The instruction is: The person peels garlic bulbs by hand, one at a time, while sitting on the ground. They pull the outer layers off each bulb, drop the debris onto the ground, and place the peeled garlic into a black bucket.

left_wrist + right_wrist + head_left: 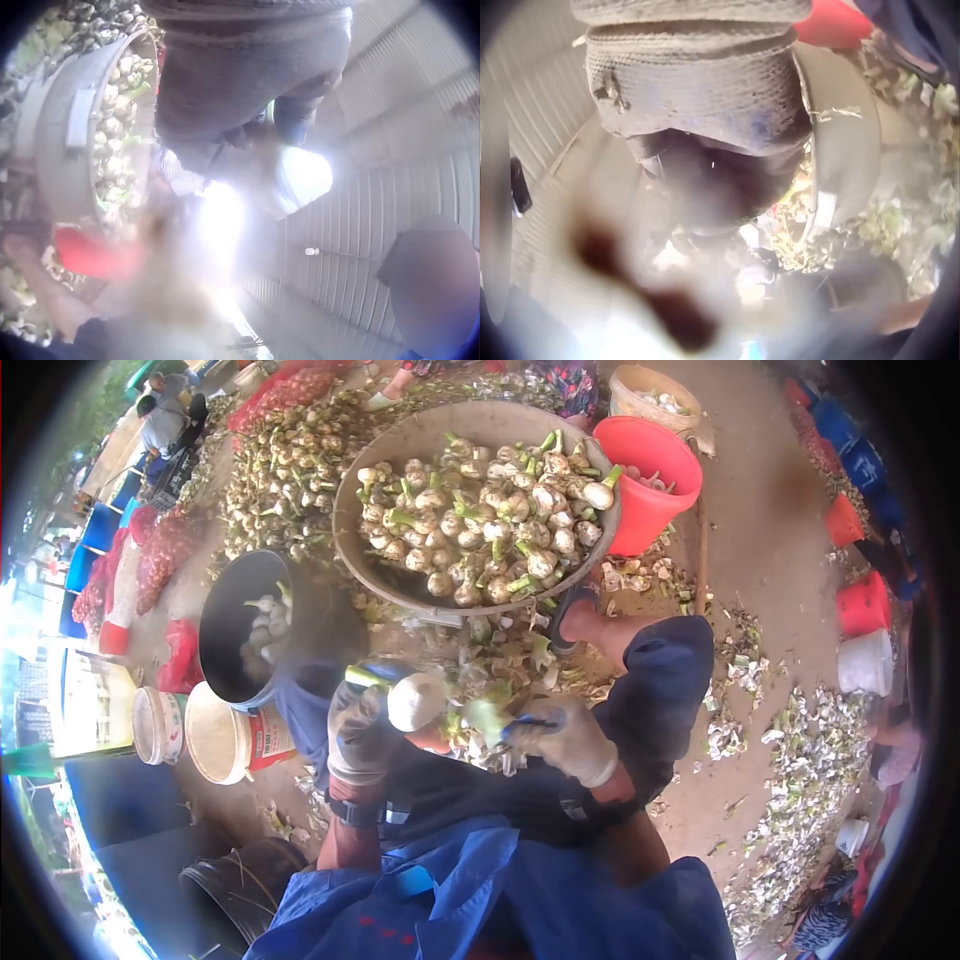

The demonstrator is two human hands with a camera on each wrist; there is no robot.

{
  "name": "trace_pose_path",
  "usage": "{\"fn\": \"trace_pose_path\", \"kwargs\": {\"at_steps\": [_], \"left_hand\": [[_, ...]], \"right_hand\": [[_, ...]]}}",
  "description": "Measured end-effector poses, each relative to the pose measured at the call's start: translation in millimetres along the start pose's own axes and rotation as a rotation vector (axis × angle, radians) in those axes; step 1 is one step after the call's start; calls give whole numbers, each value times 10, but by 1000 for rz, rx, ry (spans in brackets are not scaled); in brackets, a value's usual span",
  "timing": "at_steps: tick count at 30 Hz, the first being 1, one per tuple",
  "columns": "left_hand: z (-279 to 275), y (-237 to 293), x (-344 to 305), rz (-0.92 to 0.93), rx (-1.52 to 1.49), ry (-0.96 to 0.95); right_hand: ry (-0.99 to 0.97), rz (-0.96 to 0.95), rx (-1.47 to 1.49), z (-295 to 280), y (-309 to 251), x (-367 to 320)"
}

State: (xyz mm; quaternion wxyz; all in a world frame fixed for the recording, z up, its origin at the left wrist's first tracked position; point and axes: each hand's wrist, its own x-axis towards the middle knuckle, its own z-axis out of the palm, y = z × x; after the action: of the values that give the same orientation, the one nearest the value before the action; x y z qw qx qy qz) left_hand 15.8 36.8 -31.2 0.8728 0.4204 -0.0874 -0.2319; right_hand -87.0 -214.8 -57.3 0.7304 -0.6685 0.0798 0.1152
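Note:
My gloved left hand [357, 734] grips a garlic bulb [416, 702], white and cleaned, whose green stem [364, 677] pokes out past the fingers. In the left wrist view the bulb [304, 178] shows bright below the dark glove. Beside it, my gloved right hand [568, 740] has its fingers curled, with a blurred pale green garlic peel [486, 722] at the fingertips. The right wrist view shows the knitted glove [697, 97] with the fingertips in shadow. In front of both hands, a wide round basin [350, 555] holds many unpeeled garlic bulbs [470, 510] with cut stems.
A black bucket [218, 650] with white bulbs stands left of my knee, near white buckets [215, 735]. Beyond the basin are a red bucket [640, 525] and a garlic heap [285, 480]. Peel scraps [810, 770] litter the floor. Other people sit around.

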Motion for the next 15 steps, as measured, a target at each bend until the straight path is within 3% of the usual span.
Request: {"fn": "trace_pose_path", "kwargs": {"at_steps": [1,2,5,10,12,13,14,15], "left_hand": [[-55,13,-5,-19,83,2],[-79,-16,-26,-21,73,4],[-93,-85,-43,-5,49,17],[-245,-149,-74,21,9,98],[-617,-102,-94,151,320,361],[-1000,-51,-105,239,-257,328],[-1078,170,-56,349,-335,-2],[-1049,360,47,466,-306,-19]], "right_hand": [[22,-98,-192,34,-22,40],[23,-90,-200,81,-24,61],[119,-314,-386,164,-149,105],[143,-289,-180,225,-188,179],[53,-62,-200,199,-112,219],[55,3,-150,206,-49,220],[55,-1,-149,200,9,217],[47,9,-123,184,64,207]]}}
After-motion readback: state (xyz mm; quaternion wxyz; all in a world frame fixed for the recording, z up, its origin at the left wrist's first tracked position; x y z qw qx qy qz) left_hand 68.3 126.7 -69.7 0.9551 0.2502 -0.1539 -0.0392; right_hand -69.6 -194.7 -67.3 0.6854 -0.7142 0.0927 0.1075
